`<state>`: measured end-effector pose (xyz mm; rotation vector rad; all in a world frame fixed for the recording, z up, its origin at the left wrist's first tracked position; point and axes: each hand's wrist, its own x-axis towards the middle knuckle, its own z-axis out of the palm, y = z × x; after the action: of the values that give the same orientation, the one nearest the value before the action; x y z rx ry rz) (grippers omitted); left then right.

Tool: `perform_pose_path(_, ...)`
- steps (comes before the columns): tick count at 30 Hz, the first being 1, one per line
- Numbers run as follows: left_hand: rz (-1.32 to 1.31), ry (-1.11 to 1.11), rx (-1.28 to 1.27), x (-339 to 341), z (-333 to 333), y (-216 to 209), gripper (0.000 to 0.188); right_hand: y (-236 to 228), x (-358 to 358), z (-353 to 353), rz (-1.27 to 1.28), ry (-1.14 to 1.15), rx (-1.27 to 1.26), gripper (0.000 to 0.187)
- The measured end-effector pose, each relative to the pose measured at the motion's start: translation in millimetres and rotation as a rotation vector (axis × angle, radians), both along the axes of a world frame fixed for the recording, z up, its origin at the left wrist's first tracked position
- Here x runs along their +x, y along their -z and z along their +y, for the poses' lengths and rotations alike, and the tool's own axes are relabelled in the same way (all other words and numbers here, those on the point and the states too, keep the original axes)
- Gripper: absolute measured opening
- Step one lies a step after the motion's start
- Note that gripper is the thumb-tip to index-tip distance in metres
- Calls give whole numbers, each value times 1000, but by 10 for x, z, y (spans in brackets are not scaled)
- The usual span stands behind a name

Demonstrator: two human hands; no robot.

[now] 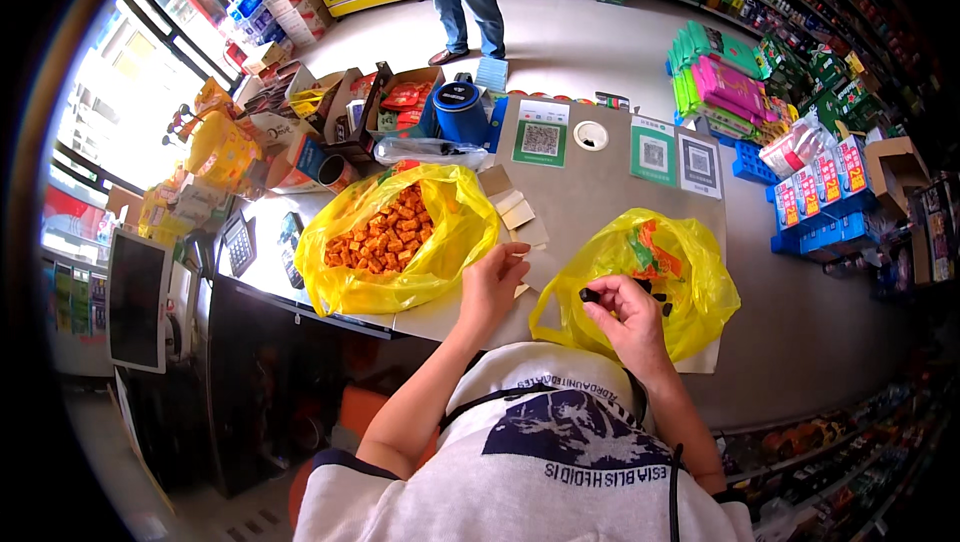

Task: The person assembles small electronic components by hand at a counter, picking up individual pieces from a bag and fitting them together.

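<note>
My right hand [637, 322] pinches a small black piece [589, 295] between thumb and fingers, above the near left side of an open yellow plastic bag [705, 282]. Inside that bag lie a few more small black pieces and an orange-and-green wrapper [655, 254]. My left hand [489, 292] is held over the counter between the two bags, fingers loosely bent, with nothing visible in it. Left of it, a second yellow plastic bag [465, 212] stands wide open, full of orange-red cubes [385, 237]. Some small pale card pieces [517, 214] lie between the bags.
Printed code cards [541, 134] lie on the grey counter [560, 192]. Snack boxes, a blue canister [460, 114] and a calculator [238, 244] crowd the left. Stacked colourful packs [725, 92] and blue-white boxes [825, 187] stand right. A person in jeans [465, 2] stands beyond.
</note>
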<state>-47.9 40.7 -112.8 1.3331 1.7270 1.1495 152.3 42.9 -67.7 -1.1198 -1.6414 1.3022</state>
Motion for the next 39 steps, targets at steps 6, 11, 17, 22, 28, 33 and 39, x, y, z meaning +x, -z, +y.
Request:
perform_pose_path(6,-355,267,-91,110,-158,-630,23,-463,-86,-7,-146,-57,341,21)
perform_pose_path(11,-614,326,-8,152,-236,-881,26,-604,-78,-27,-214,-75,492,25)
perform_pose_path(17,-707,349,-50,148,-256,-1020,34,-623,-44,-73,-193,-67,517,24)
perform_pose_path(22,-729,391,-117,139,-271,-1071,37,-714,-48,-91,-185,-54,516,24)
perform_pose_path(28,-665,439,-100,149,-293,-1109,34,-743,-42,-85,-172,-123,532,25)
perform_pose_path(33,-665,420,-100,145,-314,-1073,32,-708,-48,-77,-144,-60,501,24)
perform_pose_path(39,-606,430,-119,150,-327,-1103,35,-734,-46,-107,-196,-69,505,23)
